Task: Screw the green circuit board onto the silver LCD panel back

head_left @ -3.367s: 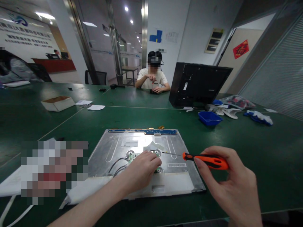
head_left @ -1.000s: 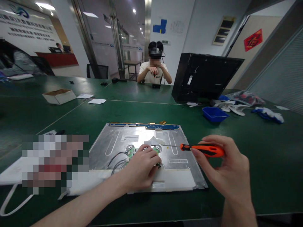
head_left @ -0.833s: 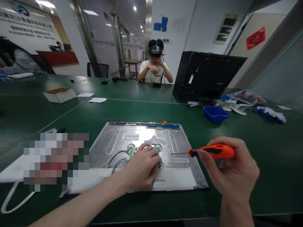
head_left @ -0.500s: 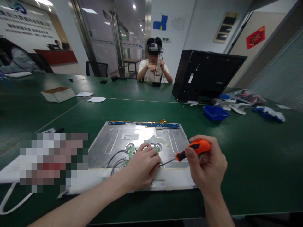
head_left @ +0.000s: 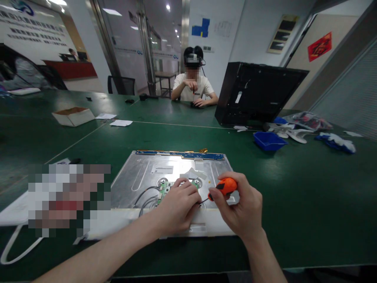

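Note:
A flat silver panel point(head_left: 138, 165) lies on the green table, with a blue circuit strip point(head_left: 188, 155) along its far edge. My left hand point(head_left: 183, 202) rests over the green circuit board point(head_left: 164, 189) at the panel's middle, its fingers bent together; whatever is under them is hidden. Cables run from the board's left side. My right hand point(head_left: 246, 202) is closed around the orange and black handle of a screwdriver point(head_left: 227, 186), whose shaft points left and down to the tip of my left hand's fingers.
Behind the panel stand a black monitor casing point(head_left: 262, 92), a blue tray point(head_left: 268, 140) and gloves point(head_left: 335, 141) at the right. An open box point(head_left: 73, 116) and papers point(head_left: 121, 123) lie at the left. Across the table sits a person point(head_left: 194, 84). A white bag's handle point(head_left: 11, 247) is near left.
My right hand and the screwdriver have moved left, closer to my left hand, which has stayed over the board. The person opposite has lowered one hand to the table.

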Demonstrator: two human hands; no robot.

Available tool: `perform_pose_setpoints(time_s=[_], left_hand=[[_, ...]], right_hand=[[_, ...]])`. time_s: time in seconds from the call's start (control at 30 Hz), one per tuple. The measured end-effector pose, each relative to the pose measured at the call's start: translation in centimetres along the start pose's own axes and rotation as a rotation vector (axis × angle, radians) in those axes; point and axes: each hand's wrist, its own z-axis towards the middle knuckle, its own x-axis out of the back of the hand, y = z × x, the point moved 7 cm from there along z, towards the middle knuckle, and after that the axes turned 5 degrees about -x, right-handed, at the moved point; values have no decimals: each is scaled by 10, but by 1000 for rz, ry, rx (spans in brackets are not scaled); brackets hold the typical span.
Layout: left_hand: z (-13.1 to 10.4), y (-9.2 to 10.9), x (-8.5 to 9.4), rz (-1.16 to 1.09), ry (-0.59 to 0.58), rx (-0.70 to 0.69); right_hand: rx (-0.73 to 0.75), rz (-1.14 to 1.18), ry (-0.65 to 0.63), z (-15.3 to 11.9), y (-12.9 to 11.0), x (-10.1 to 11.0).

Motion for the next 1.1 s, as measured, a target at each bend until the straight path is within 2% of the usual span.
perform_pose_setpoints(time_s=[0.53, 0.97, 1.1], left_hand=[[0, -4, -3, -4, 45, 20], [-1, -3, -2, 26, -8, 23], [-1, -2, -2, 54, 17, 4]], right_hand=[[57, 17, -110, 1, -3, -7], [87, 28, -93, -2, -2, -6], [86, 36, -98, -2, -1, -7]])
